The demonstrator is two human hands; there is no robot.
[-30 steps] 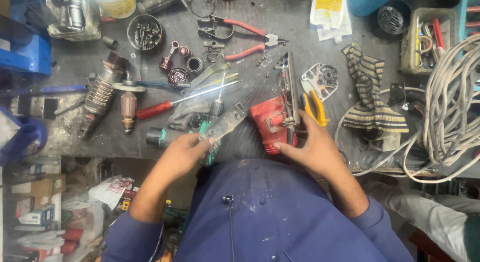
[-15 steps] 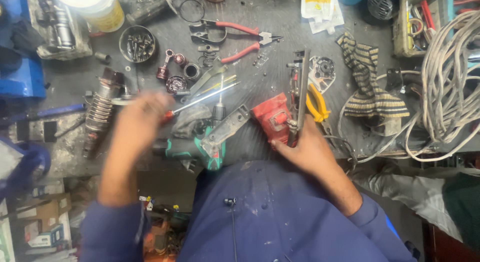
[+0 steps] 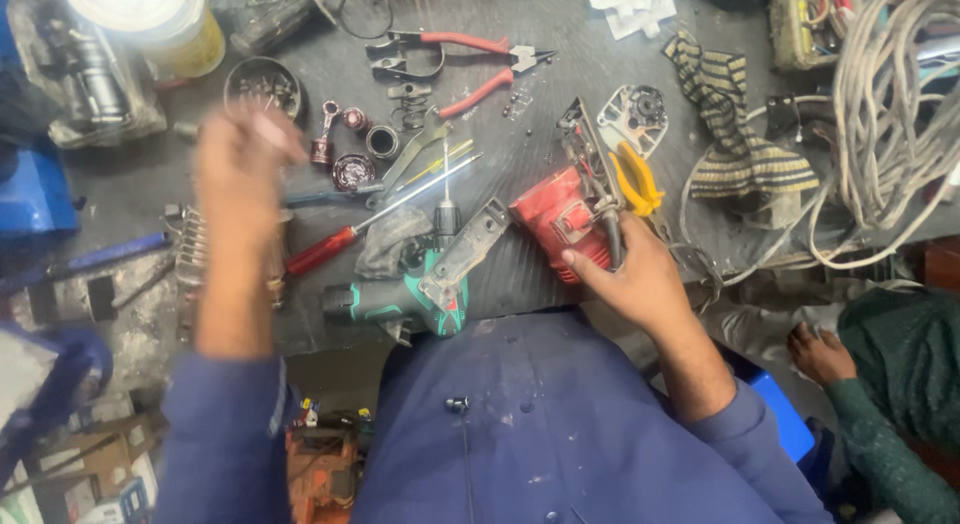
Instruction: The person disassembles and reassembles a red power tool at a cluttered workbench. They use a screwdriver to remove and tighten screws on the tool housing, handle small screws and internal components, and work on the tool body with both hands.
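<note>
Plainly, the right hand (image 3: 630, 279) is the one on the work: its fingers (image 3: 585, 264) are wrapped over the near end of the red tool (image 3: 555, 219), thumb side against the metal blade guard (image 3: 590, 154) that rises from it. That red tool lies on the desk (image 3: 520, 134) with its long axis running from the hand up and away, toward the yellow pliers (image 3: 635, 179) just beside it.

Left of the red tool, touching or nearly so, lies the green drill (image 3: 400, 299), long axis roughly crosswise, its grey metal plate (image 3: 465, 249) slanting up toward the red tool.

The left hand (image 3: 240, 159) is well apart from the red tool, raised over the desk to the far left, above the red screwdriver (image 3: 330, 249) and near the small tin of screws (image 3: 262, 84). It is blurred (motion smear), so whether its fingers are curled on something or spread I cannot tell. The screwdriver's shaft points from that hand toward the drill.

So the right hand is the nearer to both tools; the left hangs closest to the screwdriver handle and the small round parts (image 3: 350, 169) beyond it.
</note>
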